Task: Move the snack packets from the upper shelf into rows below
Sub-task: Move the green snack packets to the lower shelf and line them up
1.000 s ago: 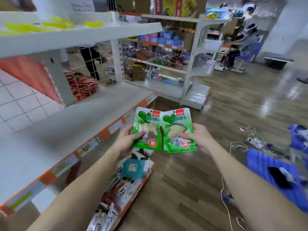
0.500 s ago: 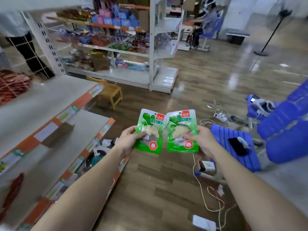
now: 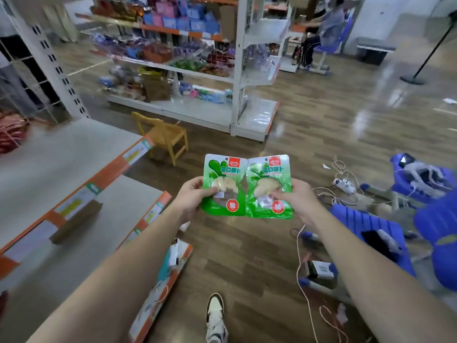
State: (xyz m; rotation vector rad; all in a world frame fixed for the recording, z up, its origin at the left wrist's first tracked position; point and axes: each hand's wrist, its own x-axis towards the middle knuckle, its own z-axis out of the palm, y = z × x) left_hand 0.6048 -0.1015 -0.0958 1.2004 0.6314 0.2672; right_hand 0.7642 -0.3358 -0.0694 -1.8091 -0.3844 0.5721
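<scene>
Two green snack packets are held side by side in front of me, above the wooden floor. My left hand point(image 3: 191, 198) pinches the left green packet point(image 3: 225, 174) at its left edge. My right hand point(image 3: 295, 199) pinches the right green packet point(image 3: 268, 173) near its middle. Both packets face me upright and their inner edges touch. To my left run two grey shelves with orange price strips, the higher shelf point(image 3: 54, 159) and the lower shelf point(image 3: 118, 209).
A brown cardboard piece point(image 3: 76, 225) lies on the lower shelf. Red packets point(image 3: 11, 131) sit at the far left. A yellow wooden chair point(image 3: 164, 134) stands ahead. Blue plastic stools point(image 3: 366, 224), cables and a power strip point(image 3: 343, 184) clutter the floor on the right. My shoe point(image 3: 215, 315) is below.
My view has dropped and turned right, so the top shelf is gone and the lower shelves show. Both hands have kept their hold on the two packets.
</scene>
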